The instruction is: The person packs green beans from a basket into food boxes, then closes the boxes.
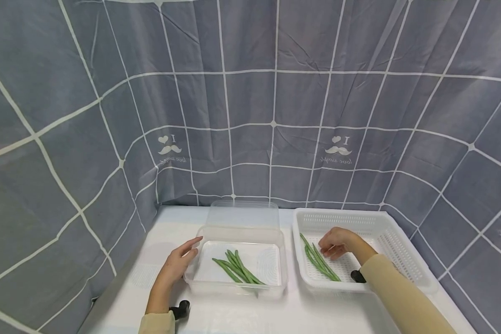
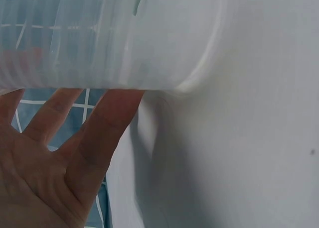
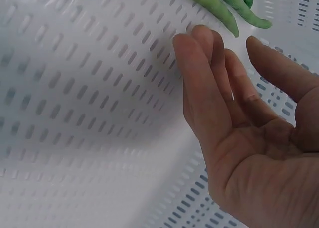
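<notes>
Inside the white perforated basket (image 1: 394, 241), my right hand (image 1: 339, 242) hovers beside several green beans (image 1: 317, 260). The right wrist view shows that hand (image 3: 249, 123) with gently bent fingers, the thumb apart and nothing between them; bean tips (image 3: 227, 9) lie just beyond the fingertips. My left hand (image 1: 177, 262) is at the left side of a clear plastic container (image 1: 281, 264), fingers extended along its wall. In the left wrist view the fingers of the left hand (image 2: 65, 153) pass behind the container's wall (image 2: 164, 49); whether they press it cannot be told. A small bunch of green beans (image 1: 238, 266) lies in the container.
A clear lid (image 1: 244, 214) lies behind the container, near the curtain. The grey checked curtain (image 1: 250, 102) rises behind and at both sides of the white table (image 1: 250, 317). A gap of tabletop separates the container from the basket.
</notes>
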Demonstrator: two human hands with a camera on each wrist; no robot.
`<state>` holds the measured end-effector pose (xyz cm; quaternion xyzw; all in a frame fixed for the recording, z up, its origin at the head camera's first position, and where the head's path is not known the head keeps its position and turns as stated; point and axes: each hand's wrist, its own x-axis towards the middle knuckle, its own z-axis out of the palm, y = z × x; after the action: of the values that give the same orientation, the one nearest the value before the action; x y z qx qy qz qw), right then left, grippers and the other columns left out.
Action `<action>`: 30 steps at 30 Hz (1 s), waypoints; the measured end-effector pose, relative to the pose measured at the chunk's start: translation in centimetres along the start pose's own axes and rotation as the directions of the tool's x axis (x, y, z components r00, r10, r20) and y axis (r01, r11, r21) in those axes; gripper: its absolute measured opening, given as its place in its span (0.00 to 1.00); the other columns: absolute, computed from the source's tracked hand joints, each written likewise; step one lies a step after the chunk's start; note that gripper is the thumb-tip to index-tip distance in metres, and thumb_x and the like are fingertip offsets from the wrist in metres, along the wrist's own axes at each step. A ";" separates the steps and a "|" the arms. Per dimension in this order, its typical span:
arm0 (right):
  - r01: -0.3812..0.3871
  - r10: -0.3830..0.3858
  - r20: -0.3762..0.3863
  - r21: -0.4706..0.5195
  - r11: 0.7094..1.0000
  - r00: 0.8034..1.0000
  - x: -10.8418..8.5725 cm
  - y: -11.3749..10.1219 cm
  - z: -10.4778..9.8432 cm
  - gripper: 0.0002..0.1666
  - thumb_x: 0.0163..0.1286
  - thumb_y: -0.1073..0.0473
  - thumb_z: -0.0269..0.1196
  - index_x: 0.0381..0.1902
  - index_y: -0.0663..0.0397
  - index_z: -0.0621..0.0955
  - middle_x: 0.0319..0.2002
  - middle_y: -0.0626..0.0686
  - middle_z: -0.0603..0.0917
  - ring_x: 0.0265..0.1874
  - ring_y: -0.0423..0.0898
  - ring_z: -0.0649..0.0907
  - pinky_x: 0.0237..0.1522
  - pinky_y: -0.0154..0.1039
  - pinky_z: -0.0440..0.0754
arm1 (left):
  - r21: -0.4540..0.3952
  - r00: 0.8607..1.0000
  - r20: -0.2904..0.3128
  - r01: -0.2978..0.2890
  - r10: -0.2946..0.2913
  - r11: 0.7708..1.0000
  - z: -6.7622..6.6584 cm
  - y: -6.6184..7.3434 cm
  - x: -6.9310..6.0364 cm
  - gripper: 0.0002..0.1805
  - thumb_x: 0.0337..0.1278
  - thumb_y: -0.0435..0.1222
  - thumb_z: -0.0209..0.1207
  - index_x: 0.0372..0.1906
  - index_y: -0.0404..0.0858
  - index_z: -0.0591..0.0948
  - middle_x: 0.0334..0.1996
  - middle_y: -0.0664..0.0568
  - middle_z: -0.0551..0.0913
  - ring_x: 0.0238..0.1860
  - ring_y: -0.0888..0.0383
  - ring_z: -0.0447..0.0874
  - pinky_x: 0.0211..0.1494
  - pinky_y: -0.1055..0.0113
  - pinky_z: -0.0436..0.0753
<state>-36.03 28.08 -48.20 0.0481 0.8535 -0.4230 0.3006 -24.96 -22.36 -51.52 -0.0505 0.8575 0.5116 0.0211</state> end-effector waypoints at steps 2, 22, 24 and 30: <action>-0.002 0.002 0.009 0.000 1.000 1.000 0.0 -0.1 0.1 0.14 0.75 0.66 0.63 0.53 0.71 0.85 0.33 0.53 0.92 0.28 0.41 0.90 0.41 0.45 0.93 | 0.000 1.000 -0.004 -0.001 0.001 1.000 0.0 0.0 0.0 0.24 0.83 0.41 0.51 0.77 0.49 0.74 0.80 0.33 0.66 0.81 0.25 0.58 0.69 0.23 0.72; 0.034 -0.031 0.052 -0.059 0.998 0.998 0.4 -1.5 2.6 0.13 0.73 0.64 0.67 0.52 0.65 0.86 0.28 0.50 0.88 0.26 0.40 0.86 0.41 0.49 0.92 | 0.010 1.000 -0.005 -0.003 0.003 1.000 0.0 -0.1 -0.2 0.25 0.83 0.42 0.52 0.78 0.49 0.74 0.80 0.35 0.66 0.82 0.27 0.58 0.71 0.23 0.70; 0.031 -0.028 0.055 -0.066 0.997 0.998 0.5 -1.6 2.7 0.12 0.73 0.64 0.67 0.50 0.65 0.87 0.27 0.50 0.87 0.26 0.40 0.86 0.41 0.49 0.92 | 0.012 1.000 -0.007 -0.004 0.004 1.000 0.0 0.0 -0.2 0.25 0.83 0.42 0.52 0.78 0.49 0.74 0.80 0.34 0.66 0.81 0.27 0.59 0.70 0.23 0.71; 0.016 -0.012 0.048 -0.073 0.997 0.999 1.1 -1.9 3.2 0.06 0.69 0.65 0.67 0.41 0.61 0.88 0.24 0.49 0.84 0.25 0.40 0.84 0.38 0.47 0.92 | 0.002 1.000 -0.005 0.002 -0.002 1.000 0.0 0.1 -0.3 0.24 0.83 0.41 0.52 0.77 0.49 0.75 0.81 0.34 0.65 0.81 0.25 0.59 0.68 0.24 0.74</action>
<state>-36.04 24.25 -48.95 0.0209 0.8614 -0.3943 0.3195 -24.65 -22.30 -51.36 -0.0527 0.8579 0.5108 0.0197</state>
